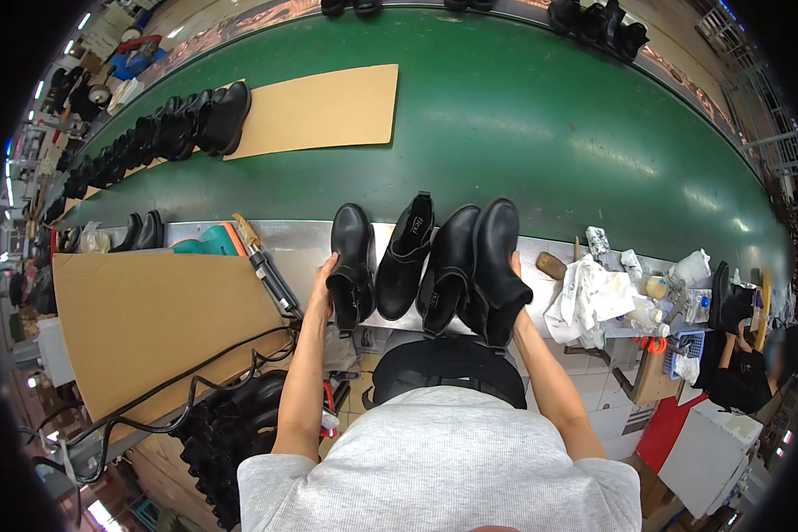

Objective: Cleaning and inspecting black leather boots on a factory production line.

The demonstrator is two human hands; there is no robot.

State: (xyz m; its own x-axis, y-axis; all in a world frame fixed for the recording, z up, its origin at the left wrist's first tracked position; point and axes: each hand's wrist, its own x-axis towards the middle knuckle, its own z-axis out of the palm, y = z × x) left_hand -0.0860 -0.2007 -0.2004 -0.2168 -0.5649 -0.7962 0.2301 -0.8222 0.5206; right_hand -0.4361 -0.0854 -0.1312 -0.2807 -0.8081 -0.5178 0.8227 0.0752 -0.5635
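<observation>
Several black ankle boots stand side by side in front of me at the bench edge. My left hand point(323, 285) grips the outer side of the leftmost ankle boot point(352, 239), its fingers partly hidden by the boot. My right hand point(520, 312) holds the rightmost ankle boot point(496, 235) from its outer side; most of its fingers are behind the boot. Between these two sit another ankle boot point(399, 275), its toe toward me and its opening away, and an ankle boot point(454, 248) with its toe pointing away, against the rightmost one.
Beyond the metal ledge point(301, 238) runs a wide green conveyor belt point(523, 115). A row of black boots point(182, 124) and a cardboard sheet point(328, 111) lie on it. White rags point(590, 297) and bottles point(647, 315) crowd the right; a cardboard panel point(160, 328) and black cable stand left.
</observation>
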